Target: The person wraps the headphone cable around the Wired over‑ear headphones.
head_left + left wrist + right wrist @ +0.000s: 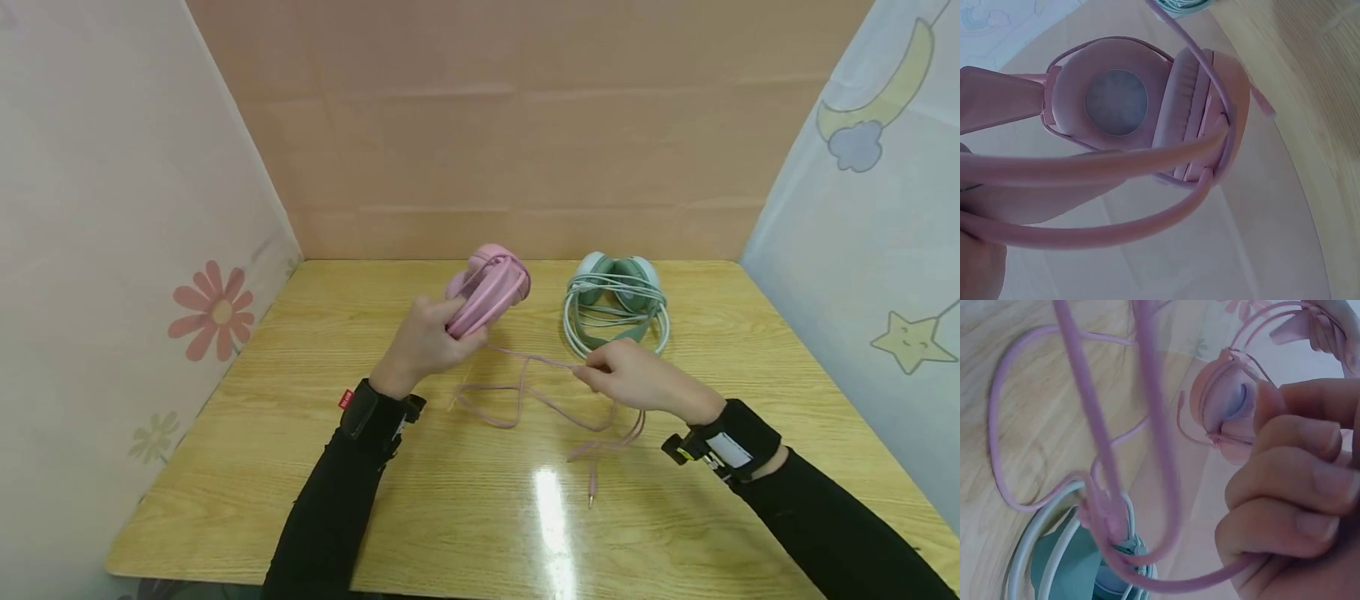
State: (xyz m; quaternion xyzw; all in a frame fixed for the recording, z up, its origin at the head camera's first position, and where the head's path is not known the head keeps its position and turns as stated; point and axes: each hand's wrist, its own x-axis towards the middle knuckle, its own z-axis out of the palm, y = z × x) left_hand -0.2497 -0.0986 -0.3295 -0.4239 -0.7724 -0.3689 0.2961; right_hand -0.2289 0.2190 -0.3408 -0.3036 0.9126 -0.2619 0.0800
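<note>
Left hand (426,340) grips the pink headphones (489,292) by the headband, raised just above the wooden surface (300,467). Right hand (637,377) pinches their pink cable (525,392) — its loose loops trail across the surface — just in front of the green headphones (617,302), which lie bundled in their own cord.

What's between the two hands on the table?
Head view: only the thin pink cable, running from the folded pink headphones in the left hand to the right hand, slack loops on the wooden table.
</note>
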